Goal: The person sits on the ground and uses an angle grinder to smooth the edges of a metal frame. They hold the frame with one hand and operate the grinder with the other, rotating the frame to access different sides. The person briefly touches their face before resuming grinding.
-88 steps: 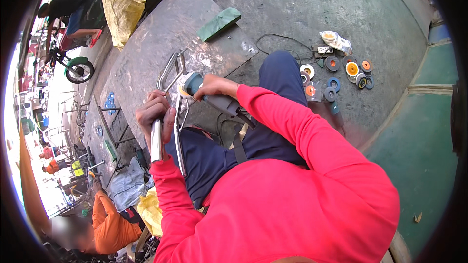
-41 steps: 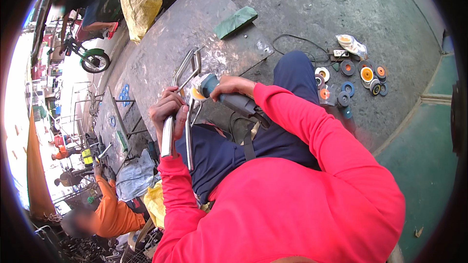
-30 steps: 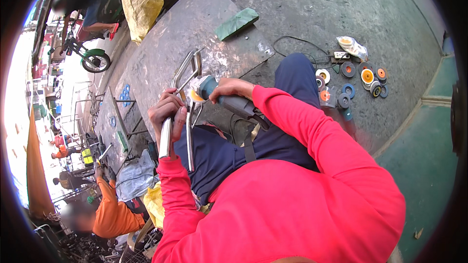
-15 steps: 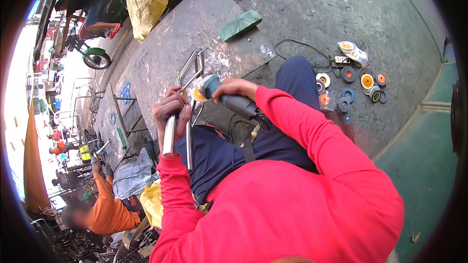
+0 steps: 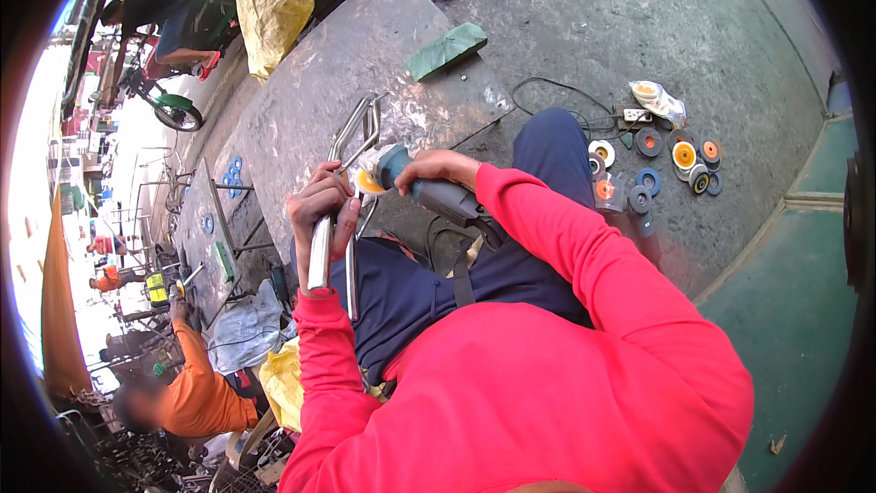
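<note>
My left hand is wrapped round a bent, shiny metal tube frame. One end of the frame points back toward my sleeve, and its bent far part rests over the metal-topped table. My right hand grips the body of a blue and dark grey angle grinder. The grinder's yellow-orange disc is right beside the tube, close to my left fingertips; whether it touches the metal I cannot tell. My right fingers curl over the front of the tool, and its rear end lies above my lap.
A green block lies on the table's right part. Several grinding discs and a power strip with a black cable are on the floor at right. A yellow sack hangs at the far edge. A co-worker in orange sits at left.
The grinder and its disc have shifted slightly left along the tube. My left hand keeps its hold almost unmoved. The co-worker's arm at left has moved a little.
</note>
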`<action>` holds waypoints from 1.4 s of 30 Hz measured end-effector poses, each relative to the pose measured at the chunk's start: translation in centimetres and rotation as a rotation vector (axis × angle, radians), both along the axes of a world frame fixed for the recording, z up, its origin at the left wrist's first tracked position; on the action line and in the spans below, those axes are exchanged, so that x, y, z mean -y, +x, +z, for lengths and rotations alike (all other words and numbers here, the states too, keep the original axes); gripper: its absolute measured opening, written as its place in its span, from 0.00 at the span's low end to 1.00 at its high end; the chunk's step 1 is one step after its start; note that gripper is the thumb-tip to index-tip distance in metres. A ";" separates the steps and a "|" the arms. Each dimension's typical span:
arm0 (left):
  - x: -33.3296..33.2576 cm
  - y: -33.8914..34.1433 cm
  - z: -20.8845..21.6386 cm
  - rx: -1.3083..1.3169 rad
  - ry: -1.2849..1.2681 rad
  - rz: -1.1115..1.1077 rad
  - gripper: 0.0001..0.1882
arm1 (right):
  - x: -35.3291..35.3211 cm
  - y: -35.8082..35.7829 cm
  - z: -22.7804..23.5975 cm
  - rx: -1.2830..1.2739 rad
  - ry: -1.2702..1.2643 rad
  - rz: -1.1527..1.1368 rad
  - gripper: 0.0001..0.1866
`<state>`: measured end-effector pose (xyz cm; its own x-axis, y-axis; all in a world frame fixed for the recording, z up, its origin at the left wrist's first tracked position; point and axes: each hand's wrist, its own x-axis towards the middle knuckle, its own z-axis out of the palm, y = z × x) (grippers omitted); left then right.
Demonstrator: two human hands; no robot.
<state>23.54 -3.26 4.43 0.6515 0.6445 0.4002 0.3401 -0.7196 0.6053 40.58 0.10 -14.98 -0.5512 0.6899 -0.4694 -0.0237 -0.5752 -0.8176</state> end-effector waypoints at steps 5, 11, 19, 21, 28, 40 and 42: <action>-0.1 -0.4 0.1 -0.001 0.005 0.028 0.14 | 0.3 0.6 0.3 0.028 0.001 0.024 0.10; -0.2 -0.9 0.3 0.015 0.012 0.041 0.13 | 0.1 2.1 -0.2 0.191 0.086 -0.123 0.12; -0.2 -0.8 -0.1 0.032 -0.013 0.031 0.14 | 0.2 3.1 0.2 0.249 0.146 -0.185 0.14; -0.3 -0.9 -0.1 0.052 -0.016 0.046 0.14 | 0.4 2.6 0.4 0.230 0.146 -0.159 0.15; -0.5 -1.4 0.1 0.071 -0.018 0.079 0.15 | -0.8 -0.2 0.9 0.283 0.161 -0.127 0.21; -1.4 -2.7 0.4 0.116 -0.011 0.082 0.13 | -0.1 -0.7 1.0 0.280 0.146 -0.106 0.16; -1.1 -2.5 0.2 0.098 -0.018 0.077 0.13 | -0.2 -1.0 1.4 0.333 0.097 -0.100 0.16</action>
